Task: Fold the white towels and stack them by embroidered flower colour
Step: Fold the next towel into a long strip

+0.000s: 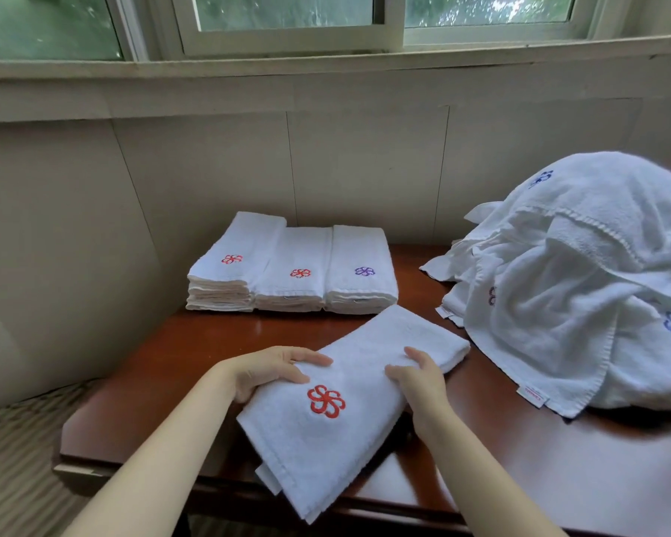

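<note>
A folded white towel with a red embroidered flower lies slantwise on the wooden table, its near end hanging over the front edge. My left hand grips its left long edge, and my right hand grips its right long edge. Against the wall stand three stacks of folded towels: a taller left stack with a red flower on top, a middle stack with a red flower, and a right stack with a purple flower.
A heap of unfolded white towels with blue and purple flowers covers the table's right side. A panelled wall and a window sill rise behind the table. Patterned carpet lies to the left, below the table edge.
</note>
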The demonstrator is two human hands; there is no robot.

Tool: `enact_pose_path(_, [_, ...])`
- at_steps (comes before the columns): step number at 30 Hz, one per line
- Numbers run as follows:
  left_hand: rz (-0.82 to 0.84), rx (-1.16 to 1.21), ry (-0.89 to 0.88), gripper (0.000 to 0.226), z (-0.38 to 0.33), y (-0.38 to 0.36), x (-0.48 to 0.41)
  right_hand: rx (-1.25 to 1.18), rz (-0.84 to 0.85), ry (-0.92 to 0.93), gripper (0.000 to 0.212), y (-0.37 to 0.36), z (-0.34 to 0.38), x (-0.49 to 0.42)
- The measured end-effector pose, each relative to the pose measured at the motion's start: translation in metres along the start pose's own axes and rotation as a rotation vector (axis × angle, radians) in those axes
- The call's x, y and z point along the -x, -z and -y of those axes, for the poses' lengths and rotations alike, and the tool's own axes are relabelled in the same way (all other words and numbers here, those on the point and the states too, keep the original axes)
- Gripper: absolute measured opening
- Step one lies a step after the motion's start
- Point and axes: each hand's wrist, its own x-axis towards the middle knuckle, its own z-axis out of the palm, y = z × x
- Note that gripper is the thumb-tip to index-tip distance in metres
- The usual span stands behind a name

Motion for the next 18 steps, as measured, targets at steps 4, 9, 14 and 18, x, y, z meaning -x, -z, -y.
enact_pose_path(4, [-0.041,-0.057,-0.171,0.039,-0.031,0.01,0.022,0.001,-0.057,0.289,0.058,-0.006,0.036,0.003])
enact_pose_path(9, [-0.22,0.068,-0.484,0.041,-0.079,0.052,0.036,-0.059,0.162,0.627,0.059,-0.048,0.136,-0.036])
enact_pose_path(14, [-0.748,0.16,-0.614,0.049,-0.117,0.124,-0.025,0.069,0.273,0.643,0.068,-0.141,0.212,-0.169])
enact_pose_path(18, [-0.741,0.019,-0.198,0.062,-0.079,0.148,-0.106,0.28,0.27,0.152,0.059,-0.184,0.154,-0.259])
